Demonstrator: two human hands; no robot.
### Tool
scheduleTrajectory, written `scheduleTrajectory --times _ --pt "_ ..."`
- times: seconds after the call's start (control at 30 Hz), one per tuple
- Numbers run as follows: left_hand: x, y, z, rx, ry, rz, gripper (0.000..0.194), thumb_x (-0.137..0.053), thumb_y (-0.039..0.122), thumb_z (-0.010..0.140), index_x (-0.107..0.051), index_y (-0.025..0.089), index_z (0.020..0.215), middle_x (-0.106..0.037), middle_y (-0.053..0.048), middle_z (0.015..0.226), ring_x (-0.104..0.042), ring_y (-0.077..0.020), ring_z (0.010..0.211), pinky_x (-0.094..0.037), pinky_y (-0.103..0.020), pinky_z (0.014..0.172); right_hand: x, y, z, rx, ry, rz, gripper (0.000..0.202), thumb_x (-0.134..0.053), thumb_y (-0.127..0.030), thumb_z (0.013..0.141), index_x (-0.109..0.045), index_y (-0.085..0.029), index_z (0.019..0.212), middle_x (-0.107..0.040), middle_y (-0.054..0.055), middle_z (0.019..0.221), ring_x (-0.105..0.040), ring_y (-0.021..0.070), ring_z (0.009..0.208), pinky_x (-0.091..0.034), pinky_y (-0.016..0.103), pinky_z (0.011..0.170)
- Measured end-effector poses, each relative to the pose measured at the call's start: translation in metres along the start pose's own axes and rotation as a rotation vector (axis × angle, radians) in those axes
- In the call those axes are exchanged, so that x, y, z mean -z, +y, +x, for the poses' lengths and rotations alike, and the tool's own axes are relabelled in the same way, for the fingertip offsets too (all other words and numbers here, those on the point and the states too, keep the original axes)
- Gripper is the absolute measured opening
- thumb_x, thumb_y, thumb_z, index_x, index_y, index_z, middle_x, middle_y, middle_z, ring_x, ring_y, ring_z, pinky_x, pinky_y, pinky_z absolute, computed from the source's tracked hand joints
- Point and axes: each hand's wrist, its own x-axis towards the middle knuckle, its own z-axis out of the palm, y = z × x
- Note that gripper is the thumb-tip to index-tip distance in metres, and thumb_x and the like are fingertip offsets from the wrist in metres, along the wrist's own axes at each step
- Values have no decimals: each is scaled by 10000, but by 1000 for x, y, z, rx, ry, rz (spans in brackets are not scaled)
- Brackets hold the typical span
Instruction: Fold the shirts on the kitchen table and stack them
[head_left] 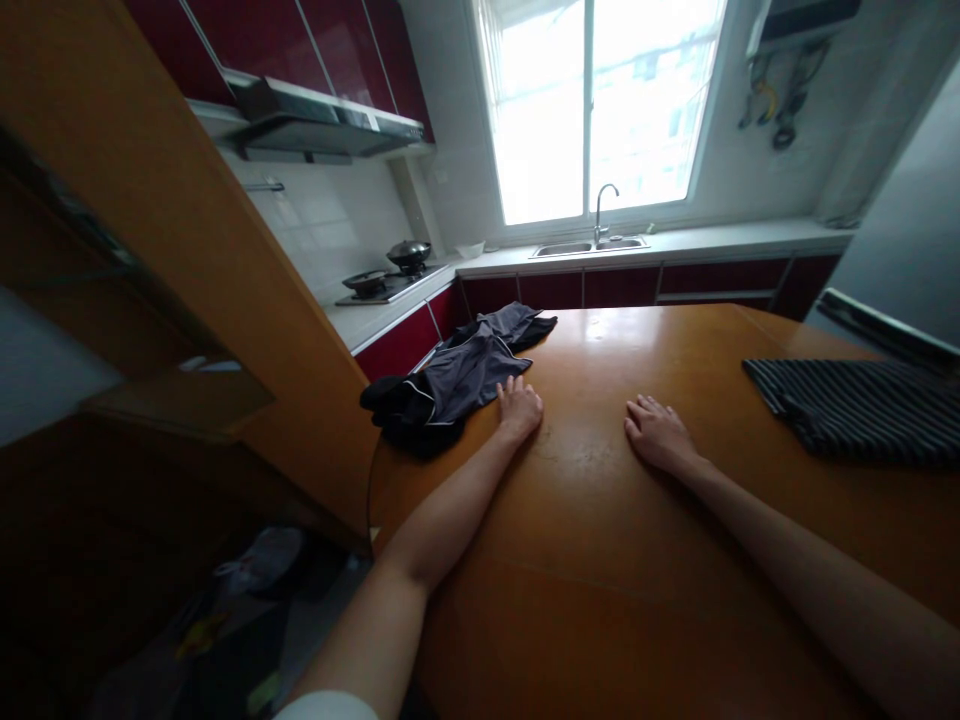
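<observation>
Presently, I look through the head camera at a wooden table, and close along its left side there stands a tall wooden cabinet, which limits the room there. Beyond the table I see the white counter with a sink and its faucet, below the bright window. To the left, on the gas stove, sit a lidded wok and a second pan, under the range hood. Down on the dark floor, I notice a pale plastic bag.

On the table, the grey and black garment lies crumpled just beside the left hand; whether the fingertips touch its edge, I cannot tell. The striped dark cloth lies on the far right, apart from the right hand. Both hands rest palm down on the wood, well apart from each other, with loose fingers and holding nothing. The small marks on the front of the range hood are too small for me to read
</observation>
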Motion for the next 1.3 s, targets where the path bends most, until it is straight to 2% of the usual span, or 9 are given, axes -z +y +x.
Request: scheduleTrajectory --times 0.1,0.2,0.4,0.67,0.83,0.93,1.07,1.17,1.3 --pt "-2 -23 8 171 24 52 381 -490 287 935 -681 74 1186 -472 -238 1492 -330 -407 1443 -199 -634 1172 0 0 0 -3 -2 -4 504 -380 -356 998 -548 -123 1412 -416 174 1568 -349 315 1463 -263 524 1184" --pt "-4 -35 12 269 30 75 427 -476 322 943 -662 44 1208 -496 -267 1460 -383 -403 1412 -269 -582 1157 1 0 0 -2 -7 -10 506 -373 -357 998 -546 -121 1411 -418 175 1566 -353 313 1461 -269 520 1180" --pt "-4 -29 12 261 66 68 458 -487 261 930 -588 -1 1292 -480 -272 1470 -429 -363 1386 -337 -472 1144 4 -3 -1 -1 -10 -12 492 -374 -353 997 -554 -134 1399 -421 165 1566 -350 310 1461 -271 517 1177" --pt "7 -3 9 78 108 -12 448 -494 201 930 -551 42 1344 -478 -202 1498 -500 -276 1340 -407 -341 1113 4 -3 -1 0 -6 -14 485 -372 -352 999 -554 -135 1393 -429 164 1561 -356 313 1455 -276 523 1170" --pt "12 13 2 -238 159 -260 503 -487 189 922 -503 49 1405 -467 -179 1508 -431 -229 1414 -321 -319 1205 1 -1 1 3 4 4 464 -393 -345 989 -577 -147 1367 -433 172 1555 -360 315 1452 -276 529 1166" --pt "9 25 -7 -443 101 -367 505 -489 197 925 -506 66 1412 -450 -158 1532 -415 -209 1432 -304 -307 1218 -1 0 2 7 20 10 461 -394 -344 985 -587 -147 1354 -449 178 1542 -374 327 1442 -287 539 1158" --pt "1 38 -19 -697 -86 -396 454 -518 205 931 -569 127 1375 -505 -126 1505 -471 -204 1396 -361 -327 1185 -3 1 3 7 79 54 510 -448 -338 959 -511 -160 1433 -495 165 1506 -420 320 1408 -309 527 1153" --pt "-2 41 -21 -795 -126 -406 370 -515 203 951 -648 155 1292 -575 -110 1441 -504 -206 1364 -385 -335 1161 -2 -1 3 143 102 105 557 -500 -352 940 -490 -147 1458 -504 164 1495 -422 300 1408 -323 473 1163" --pt "3 43 -21 -718 -91 -406 291 -486 188 979 -714 214 1157 -668 -57 1308 -627 -161 1184 -459 -277 1057 1 -8 -1 413 33 147 488 -504 -433 964 -587 -205 1387 -445 111 1557 -334 281 1472 -287 472 1195"
